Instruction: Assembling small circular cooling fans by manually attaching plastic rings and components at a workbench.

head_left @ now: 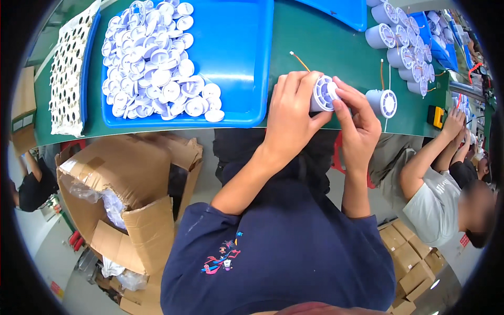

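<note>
My left hand is wrapped round a white cylindrical housing, whose slotted, spoked end is turned to the right. A thin wire with a small connector sticks up behind my fingers. My right hand pinches a small white round cap at the slotted end, thumb and forefinger touching it; how far it sits in is hidden by the fingers. Just right of my hands, a second white housing lies on its side on the green table, its wire pointing up.
At the left, a blue tray holds a heap of white round caps. Beyond it lies a white sheet with dark holes. Several housings stand at the far right. Cardboard boxes sit below the table. A co-worker works at the right.
</note>
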Tool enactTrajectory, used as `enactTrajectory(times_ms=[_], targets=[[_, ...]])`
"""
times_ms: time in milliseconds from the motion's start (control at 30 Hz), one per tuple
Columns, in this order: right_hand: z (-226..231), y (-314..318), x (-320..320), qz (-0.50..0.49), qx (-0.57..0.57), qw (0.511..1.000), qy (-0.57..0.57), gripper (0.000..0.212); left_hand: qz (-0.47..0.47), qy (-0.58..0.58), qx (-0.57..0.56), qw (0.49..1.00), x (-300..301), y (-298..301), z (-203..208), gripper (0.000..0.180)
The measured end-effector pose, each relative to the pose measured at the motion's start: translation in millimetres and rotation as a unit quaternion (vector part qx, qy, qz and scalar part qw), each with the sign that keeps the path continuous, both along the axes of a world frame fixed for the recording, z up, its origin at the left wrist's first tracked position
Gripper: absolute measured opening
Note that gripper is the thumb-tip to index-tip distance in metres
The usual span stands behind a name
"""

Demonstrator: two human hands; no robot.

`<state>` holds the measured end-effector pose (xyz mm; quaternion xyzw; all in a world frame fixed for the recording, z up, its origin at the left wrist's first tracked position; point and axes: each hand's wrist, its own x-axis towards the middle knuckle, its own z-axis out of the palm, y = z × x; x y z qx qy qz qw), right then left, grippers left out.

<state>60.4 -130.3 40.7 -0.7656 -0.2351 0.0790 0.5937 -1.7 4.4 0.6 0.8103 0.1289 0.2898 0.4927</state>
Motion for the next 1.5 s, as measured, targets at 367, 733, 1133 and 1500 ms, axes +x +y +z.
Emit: enactTrajectory(times_ms=[367, 733, 1133, 1500], targets=[[-1.6, 0.3, 3.8, 0.02, 0.008, 1.0, 0.021, 0.018, 0.003, -0.009, 0.026, 1.0, 3.4, 0.5, -0.2, 0.065], [26.1, 144.4, 138.3, 0.088, -0.129, 0.901, -0.406, 0.026, 0.045, -0.027, 0.042, 0.998, -1.2, 3.4, -2.7, 0.065], [24.3, 142.8, 163.1, 0.09, -0.133, 0.933, -0.323, 0.02, -0.002, -0.007, 0.009, 1.0, -10.4, 8.1, -5.8, 0.067], [-7.8, 22.8, 46.8, -0.12, -0.167, 0.978, -0.043, 0.048, 0.005, 0.001, 0.042, 0.999, -4.6, 5.3, -4.0, 0.068]])
